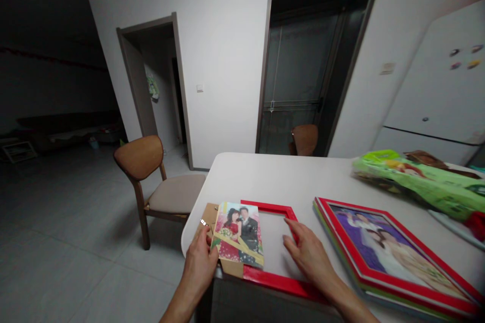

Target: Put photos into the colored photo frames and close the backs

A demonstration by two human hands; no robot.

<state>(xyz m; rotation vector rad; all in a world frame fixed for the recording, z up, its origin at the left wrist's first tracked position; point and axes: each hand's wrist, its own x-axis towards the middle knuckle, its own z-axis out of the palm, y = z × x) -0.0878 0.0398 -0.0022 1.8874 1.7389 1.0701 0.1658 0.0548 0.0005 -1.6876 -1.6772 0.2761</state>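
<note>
A couple's photo [237,237] lies over a brown backing board [232,268] at the table's near left corner. My left hand [200,257] grips the photo's left edge, its thumb at the edge and its fingers bent beside it over the board. Partly beneath these is a red picture frame [278,281], with white tabletop visible through its opening. My right hand [308,252] is over the frame's right side, thumb and forefinger apart and holding nothing. The forefinger tip is close to the red border; whether it touches cannot be made out.
To the right, a red-framed wedding photo [382,247] lies on top of other frames. Behind it are a green package [413,176] and a plate rim. The white table [280,171] has a chair [142,159] at its left and another [306,140] beyond its far edge.
</note>
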